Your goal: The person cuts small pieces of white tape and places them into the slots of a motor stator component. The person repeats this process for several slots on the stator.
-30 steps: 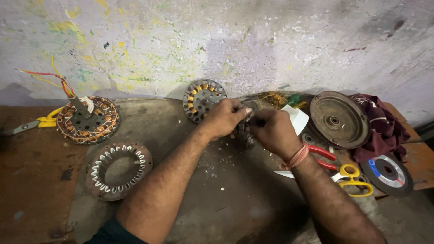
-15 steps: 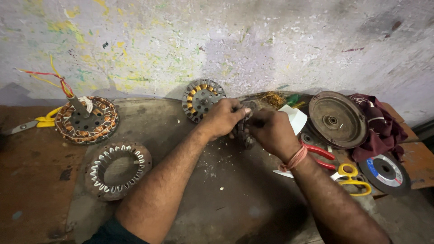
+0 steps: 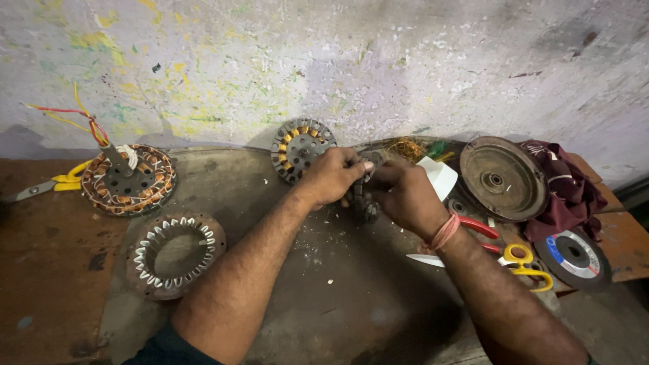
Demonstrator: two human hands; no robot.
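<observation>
Paint-flecked and grimy, a pale wall (image 3: 378, 61) rises behind a dark, worn workbench (image 3: 338, 304) scattered with motor parts.

Near the middle of the bench's far edge, both hands meet over 1 small dark metal part (image 3: 364, 203). The left hand (image 3: 332, 177) is curled around its upper side, fingers bent and thumb pressed toward the other hand. The right hand (image 3: 404, 196), with a pink thread band (image 3: 444, 232) at the wrist, grips the same part from the right. Most of the part is hidden by the fingers, so its exact shape cannot be told; its lower end shows just above the bench surface.

Just behind the left hand, a round stator with yellow-tipped windings (image 3: 301, 147) leans at the wall. At the far left edge lies a copper-wound stator (image 3: 130, 179) with red and yellow wires (image 3: 71, 113) rising from it, and yellow-handled pliers (image 3: 47, 184) beside it. Nearer the front left sits an empty stator ring (image 3: 174, 252) with white slot liners.

To the right of the hands stand a white plastic piece (image 3: 439, 177), a round rusty motor cover (image 3: 501, 179), a dark red cloth (image 3: 566, 192), red-handled pliers (image 3: 476, 226), yellow-handled scissors (image 3: 522, 262) and a grinding disc (image 3: 573, 257) at the right edge.
</observation>
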